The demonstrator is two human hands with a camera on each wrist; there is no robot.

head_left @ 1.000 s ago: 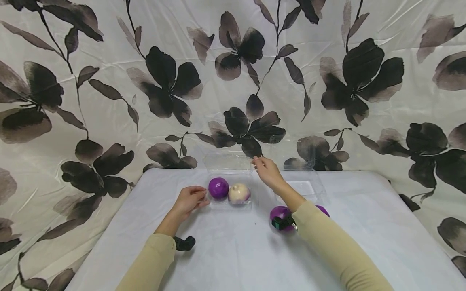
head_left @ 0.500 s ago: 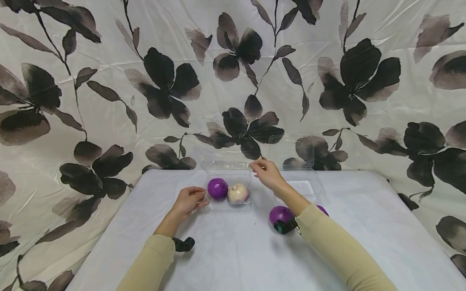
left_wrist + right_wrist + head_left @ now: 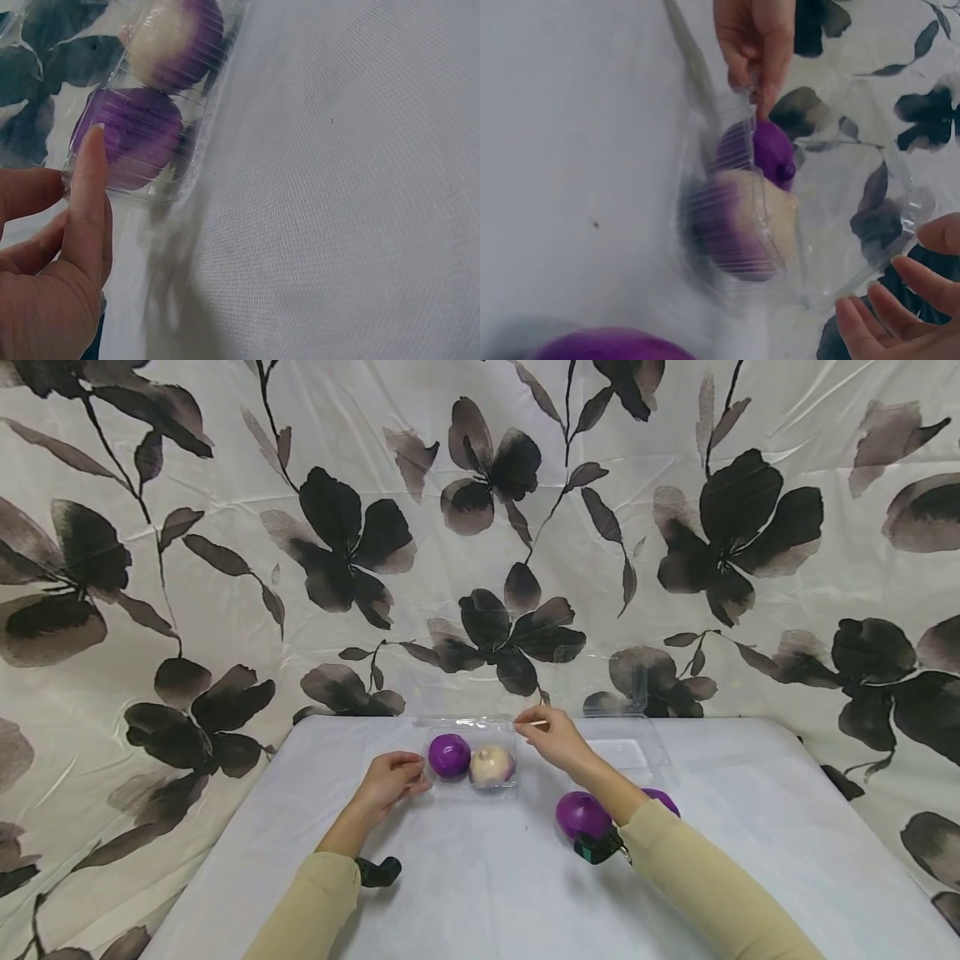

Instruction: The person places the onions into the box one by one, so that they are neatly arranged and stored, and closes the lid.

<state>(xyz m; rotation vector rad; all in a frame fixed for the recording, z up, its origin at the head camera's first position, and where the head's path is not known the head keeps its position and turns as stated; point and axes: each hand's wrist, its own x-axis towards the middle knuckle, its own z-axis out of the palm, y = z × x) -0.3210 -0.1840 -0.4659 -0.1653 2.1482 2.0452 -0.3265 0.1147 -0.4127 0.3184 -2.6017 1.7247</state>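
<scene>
A clear plastic clamshell box (image 3: pixel 450 785) stands on the table with a round purple vegetable (image 3: pixel 449 756) and a cream-and-purple one (image 3: pixel 491 766) side by side in it. My left hand (image 3: pixel 391 783) pinches the box's left edge; in the left wrist view the index finger (image 3: pixel 90 187) lies straight along its wall. With thumb and fingertips, my right hand (image 3: pixel 555 735) holds the right edge of the hinged lid (image 3: pixel 832 255), which is partly raised behind the vegetables. The purple vegetable (image 3: pixel 772 154) shows a small dark knob in the right wrist view.
A second clear box (image 3: pixel 622 752) stands to the right with its lid (image 3: pixel 637 685) upright. Two more purple vegetables, one (image 3: pixel 581 816) beside my right forearm and one (image 3: pixel 663 800) partly behind it, lie before that box. A floral cloth (image 3: pixel 480 527) hangs behind the white-covered table (image 3: pixel 480 877).
The lid has tipped forward and down, my right hand lowering with it. My left hand keeps its place at the box's left edge. The head view has tilted up slightly.
</scene>
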